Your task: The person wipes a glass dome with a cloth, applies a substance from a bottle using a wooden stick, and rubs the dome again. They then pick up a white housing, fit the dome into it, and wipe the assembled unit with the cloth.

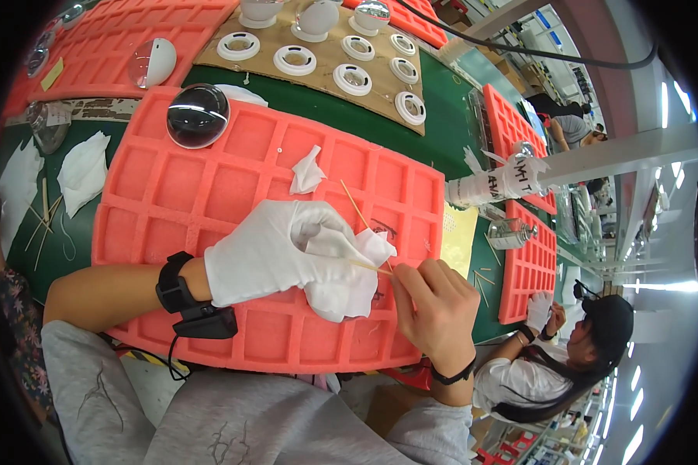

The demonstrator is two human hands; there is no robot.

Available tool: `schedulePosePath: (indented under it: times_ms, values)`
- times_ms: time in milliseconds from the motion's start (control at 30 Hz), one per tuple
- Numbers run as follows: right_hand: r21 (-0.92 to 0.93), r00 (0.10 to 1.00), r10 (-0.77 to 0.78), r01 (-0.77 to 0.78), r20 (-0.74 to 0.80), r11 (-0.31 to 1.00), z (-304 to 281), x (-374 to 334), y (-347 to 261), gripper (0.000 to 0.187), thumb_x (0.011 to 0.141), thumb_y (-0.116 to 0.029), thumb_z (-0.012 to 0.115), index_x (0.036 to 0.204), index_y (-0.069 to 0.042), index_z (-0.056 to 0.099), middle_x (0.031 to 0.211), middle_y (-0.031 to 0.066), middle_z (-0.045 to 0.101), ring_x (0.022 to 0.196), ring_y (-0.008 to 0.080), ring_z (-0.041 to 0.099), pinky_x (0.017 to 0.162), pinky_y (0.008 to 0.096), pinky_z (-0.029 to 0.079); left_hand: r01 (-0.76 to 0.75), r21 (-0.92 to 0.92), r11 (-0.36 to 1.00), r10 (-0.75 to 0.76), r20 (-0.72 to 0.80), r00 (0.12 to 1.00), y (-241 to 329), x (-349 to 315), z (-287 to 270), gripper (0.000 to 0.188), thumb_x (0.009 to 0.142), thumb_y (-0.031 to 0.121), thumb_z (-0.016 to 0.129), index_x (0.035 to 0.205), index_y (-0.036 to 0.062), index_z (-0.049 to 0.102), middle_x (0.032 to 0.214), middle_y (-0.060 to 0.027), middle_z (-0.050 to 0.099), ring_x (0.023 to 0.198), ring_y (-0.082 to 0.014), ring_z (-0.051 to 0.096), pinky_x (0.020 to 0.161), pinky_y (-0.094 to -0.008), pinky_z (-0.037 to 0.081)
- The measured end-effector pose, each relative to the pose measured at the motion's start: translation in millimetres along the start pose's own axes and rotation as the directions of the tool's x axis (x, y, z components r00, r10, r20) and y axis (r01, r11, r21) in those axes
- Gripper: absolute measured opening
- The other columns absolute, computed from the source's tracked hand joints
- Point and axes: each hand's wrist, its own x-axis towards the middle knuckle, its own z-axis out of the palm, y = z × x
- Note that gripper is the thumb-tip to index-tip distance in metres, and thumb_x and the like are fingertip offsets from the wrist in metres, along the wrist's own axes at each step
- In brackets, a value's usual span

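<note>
My left hand (267, 252), in a white glove, is closed around a bunched white cloth (340, 298) above the pink foam tray (287, 329). Whether anything else sits inside the cloth is hidden. My right hand (437, 302) is bare and pinches a thin wooden stick (370, 267), whose far end reaches the cloth in my left hand. Another thin stick (354, 203) lies on the tray just beyond my hands, beside a small white wipe (377, 246). A crumpled wipe (308, 170) rests farther back on the tray.
A dark glossy dome (198, 116) sits at the tray's far left corner. Behind, a cardboard sheet (279, 77) carries several white rings (295, 60) and domes. Loose sticks (46, 209) and a cloth (84, 172) lie left. At right, a co-worker (554, 372) sits beside another pink tray (526, 271).
</note>
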Motion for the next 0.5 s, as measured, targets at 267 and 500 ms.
schedulePosePath:
  times_ms: [267,500]
  values:
    - [0.385,0.999,0.043,-0.051,0.028,0.922,19.0,64.8,44.5,0.012,0.089,-0.012,0.068,0.092,-0.001,0.066,0.081,0.012,0.063,0.069,0.0307,0.063,0.06,0.0376,0.05,0.017,0.102,0.995,-0.014,-0.037,0.999,2.0,-4.1,3.4,0.011,0.091,0.005,0.068,0.101,0.0013,0.068,0.088,-0.0014,0.068,0.072,-0.0058,0.061,0.059,-0.0218,0.049]
    - [0.148,0.992,-0.014,-0.005,0.126,0.989,65.3,74.6,47.1,0.015,0.091,-0.009,0.066,0.104,-0.002,0.062,0.088,0.0115,0.066,0.074,0.0294,0.064,0.069,0.0355,0.051,0.003,0.083,0.997,0.0,-0.043,0.999,1.1,-1.5,0.5,0.011,0.091,0.004,0.068,0.101,0.0011,0.067,0.086,-0.0014,0.067,0.071,-0.0058,0.06,0.06,-0.0225,0.048]
